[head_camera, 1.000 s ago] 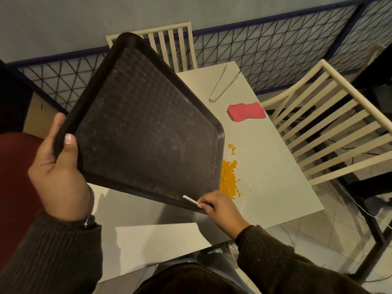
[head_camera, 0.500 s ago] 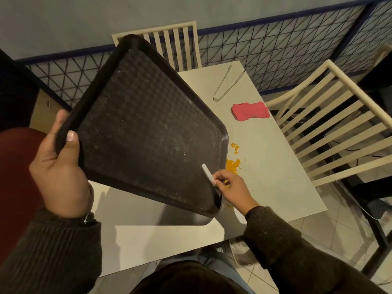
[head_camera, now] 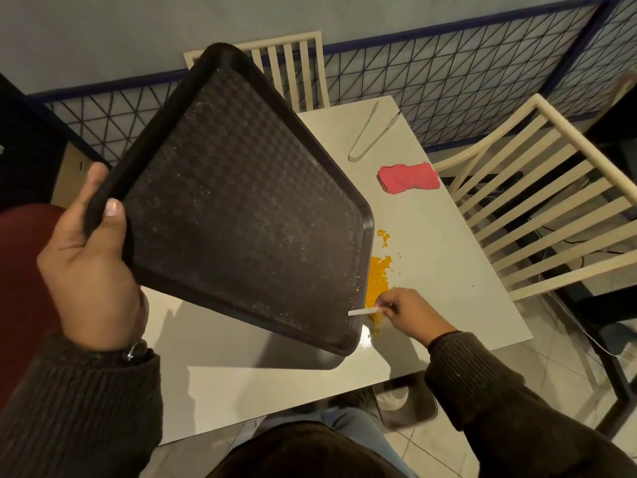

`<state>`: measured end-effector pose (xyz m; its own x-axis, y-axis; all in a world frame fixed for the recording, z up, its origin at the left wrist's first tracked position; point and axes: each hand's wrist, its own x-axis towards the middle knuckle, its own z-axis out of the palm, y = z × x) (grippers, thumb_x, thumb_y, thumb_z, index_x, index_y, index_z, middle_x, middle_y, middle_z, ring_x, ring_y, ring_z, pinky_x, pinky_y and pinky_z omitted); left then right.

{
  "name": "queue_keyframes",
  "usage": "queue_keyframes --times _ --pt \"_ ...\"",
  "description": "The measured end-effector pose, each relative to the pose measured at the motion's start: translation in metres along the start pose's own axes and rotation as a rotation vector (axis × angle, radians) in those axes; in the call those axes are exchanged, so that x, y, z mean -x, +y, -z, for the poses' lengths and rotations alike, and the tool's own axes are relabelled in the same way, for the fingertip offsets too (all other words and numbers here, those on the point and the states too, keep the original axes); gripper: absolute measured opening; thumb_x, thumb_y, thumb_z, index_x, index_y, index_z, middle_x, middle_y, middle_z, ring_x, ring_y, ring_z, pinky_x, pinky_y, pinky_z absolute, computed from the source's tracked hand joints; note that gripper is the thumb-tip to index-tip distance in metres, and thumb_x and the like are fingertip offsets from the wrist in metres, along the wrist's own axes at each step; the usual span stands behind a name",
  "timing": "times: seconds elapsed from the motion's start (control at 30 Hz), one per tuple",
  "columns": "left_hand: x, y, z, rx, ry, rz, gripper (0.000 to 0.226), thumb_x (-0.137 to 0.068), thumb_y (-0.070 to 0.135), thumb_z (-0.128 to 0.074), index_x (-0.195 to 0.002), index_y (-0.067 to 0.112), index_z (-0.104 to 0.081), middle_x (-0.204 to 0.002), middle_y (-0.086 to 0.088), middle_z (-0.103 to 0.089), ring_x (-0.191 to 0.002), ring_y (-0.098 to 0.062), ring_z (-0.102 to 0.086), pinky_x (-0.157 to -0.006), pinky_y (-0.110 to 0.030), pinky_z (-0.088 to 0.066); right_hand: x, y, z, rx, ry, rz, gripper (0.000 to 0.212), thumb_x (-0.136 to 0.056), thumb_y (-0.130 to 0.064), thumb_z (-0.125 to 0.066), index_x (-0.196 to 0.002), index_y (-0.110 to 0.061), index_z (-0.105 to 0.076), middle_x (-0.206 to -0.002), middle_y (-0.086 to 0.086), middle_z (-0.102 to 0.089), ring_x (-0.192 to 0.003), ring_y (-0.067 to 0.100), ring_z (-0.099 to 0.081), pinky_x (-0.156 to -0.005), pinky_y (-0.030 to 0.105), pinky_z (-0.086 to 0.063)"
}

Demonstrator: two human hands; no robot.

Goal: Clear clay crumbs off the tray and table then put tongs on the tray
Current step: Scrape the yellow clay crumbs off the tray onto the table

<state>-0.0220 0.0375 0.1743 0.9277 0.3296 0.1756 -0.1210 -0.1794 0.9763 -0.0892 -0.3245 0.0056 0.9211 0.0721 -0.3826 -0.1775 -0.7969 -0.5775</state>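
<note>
My left hand point(head_camera: 91, 257) grips the left edge of a dark brown tray point(head_camera: 238, 208), which is lifted and tilted so its right rim hangs low over the white table point(head_camera: 448, 270). Fine pale specks dust the tray's surface. My right hand point(head_camera: 401, 307) pinches a small white stick point(head_camera: 363, 311) whose tip touches the tray's lower right rim. A heap of orange clay crumbs point(head_camera: 379, 277) lies on the table just beyond that rim, partly hidden by the tray and my right hand. Metal tongs point(head_camera: 367, 134) lie at the table's far end.
A flattened pink clay slab point(head_camera: 408, 177) rests on the table near the right edge. Cream slatted chairs stand at the right point(head_camera: 537, 215) and at the far side point(head_camera: 293, 63). A wire fence runs behind, and a metal table base point(head_camera: 403, 405) shows on the tiled floor below.
My right hand with the white stick has swept up and back down along the tray's right rim. More orange crumbs show beside the rim now. The tray stays tilted in my left hand.
</note>
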Motion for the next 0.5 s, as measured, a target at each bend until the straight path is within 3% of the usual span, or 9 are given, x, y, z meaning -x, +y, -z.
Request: queue_keyframes --times 0.17,0.27,0.5 --pt "0.009 0.01 -0.005 0.016 -0.014 -0.018 0.054 -0.079 0.066 -0.059 -0.128 0.043 -0.058 -0.139 0.004 -0.058 -0.129 -0.02 -0.056 -0.102 -0.054 -0.045 -0.017 -0.003 0.011 0.103 0.081 -0.035 0.021 -0.088 0.0 -0.052 -0.094 -0.01 -0.069 -0.086 0.007 -0.056 -0.08 0.024 -0.054 -0.071 0.028 -0.04" --pt "0.015 0.014 -0.011 0.098 -0.033 -0.059 0.061 -0.079 0.061 -0.061 -0.135 0.035 -0.056 -0.144 0.003 -0.055 -0.134 -0.017 -0.051 -0.108 -0.047 -0.043 -0.024 -0.004 0.012 0.124 0.117 -0.079 0.022 -0.088 0.001 -0.049 -0.094 -0.008 -0.067 -0.09 0.011 -0.058 -0.085 0.029 -0.057 -0.072 0.03 -0.043" --pt "0.021 0.009 -0.012 0.124 0.004 -0.041 0.068 -0.078 0.06 -0.063 -0.138 0.03 -0.053 -0.143 0.005 -0.056 -0.133 -0.016 -0.052 -0.107 -0.044 -0.044 -0.007 -0.015 0.003 -0.103 0.206 -0.137 0.011 -0.088 -0.009 -0.057 -0.079 -0.008 -0.062 -0.078 0.007 -0.062 -0.072 0.024 -0.056 -0.068 0.033 -0.045"
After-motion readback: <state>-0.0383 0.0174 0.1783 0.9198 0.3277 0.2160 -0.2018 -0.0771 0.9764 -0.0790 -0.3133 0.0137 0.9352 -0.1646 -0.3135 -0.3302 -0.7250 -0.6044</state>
